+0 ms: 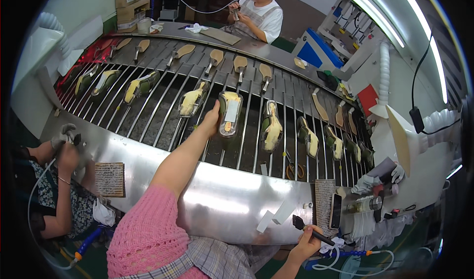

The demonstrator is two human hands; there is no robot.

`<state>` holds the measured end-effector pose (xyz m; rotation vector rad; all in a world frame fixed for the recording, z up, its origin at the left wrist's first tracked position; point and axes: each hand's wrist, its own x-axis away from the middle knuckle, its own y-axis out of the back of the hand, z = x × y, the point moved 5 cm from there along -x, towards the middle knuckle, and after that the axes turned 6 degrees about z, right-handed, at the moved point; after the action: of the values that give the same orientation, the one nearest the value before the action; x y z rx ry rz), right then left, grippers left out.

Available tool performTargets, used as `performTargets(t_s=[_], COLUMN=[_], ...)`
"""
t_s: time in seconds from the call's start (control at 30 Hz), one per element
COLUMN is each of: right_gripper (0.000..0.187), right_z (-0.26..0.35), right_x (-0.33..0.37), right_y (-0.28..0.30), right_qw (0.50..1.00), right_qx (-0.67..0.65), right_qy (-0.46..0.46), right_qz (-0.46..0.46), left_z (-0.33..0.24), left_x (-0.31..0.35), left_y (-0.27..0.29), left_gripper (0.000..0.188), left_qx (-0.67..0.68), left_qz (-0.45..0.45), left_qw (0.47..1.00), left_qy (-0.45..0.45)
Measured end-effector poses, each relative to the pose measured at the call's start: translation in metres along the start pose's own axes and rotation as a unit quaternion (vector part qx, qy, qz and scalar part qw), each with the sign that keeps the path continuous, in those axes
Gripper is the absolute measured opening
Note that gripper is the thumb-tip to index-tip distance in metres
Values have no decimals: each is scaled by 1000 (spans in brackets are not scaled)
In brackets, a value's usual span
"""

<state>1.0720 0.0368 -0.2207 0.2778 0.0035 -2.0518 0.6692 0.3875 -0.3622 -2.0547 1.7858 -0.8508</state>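
My left hand point(213, 119) reaches over the metal rods and grips the side of a shoe upper point(230, 115). It lies bottom up, with a cream underside, a pale strip on it and a clear covering round the edge. The far fingers are hidden behind the shoe. Lower right, my right hand point(307, 243) holds a black-handled brush point(298, 223) with dark bristles, above the front edge of the metal ledge point(232, 200). White strips point(283, 212) lie on the ledge beside the brush. Another shoe upper point(272, 127) rests on the rods to the right.
Several shoe uppers point(191, 101) and tan soles point(240, 63) line the rods. Scissors point(295, 170), a phone point(335, 211) and a rough block point(324, 200) are at right. A co-worker's hand point(68, 156) works at left; another person point(256, 17) sits across. A thin hose point(345, 273) curls at lower right.
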Motion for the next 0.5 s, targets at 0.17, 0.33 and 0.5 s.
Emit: performTargets(t_s=[0.17, 0.33, 0.5], right_gripper=[15, 16, 15], right_z=[-17, -30, -21], right_x=[-2, -3, -9], right_y=[14, 5, 8], right_qw=[995, 999, 998], right_qx=[64, 9, -13], right_qy=[69, 0, 5], right_qz=[-30, -45, -60], left_z=[-50, -3, 123], left_x=[0, 74, 45], left_y=[-43, -176, -262], left_gripper=[44, 46, 81], left_qx=[-434, -422, -528], left_qz=[-89, 197, 320], left_qw=[856, 839, 759], left_qy=[-265, -282, -206])
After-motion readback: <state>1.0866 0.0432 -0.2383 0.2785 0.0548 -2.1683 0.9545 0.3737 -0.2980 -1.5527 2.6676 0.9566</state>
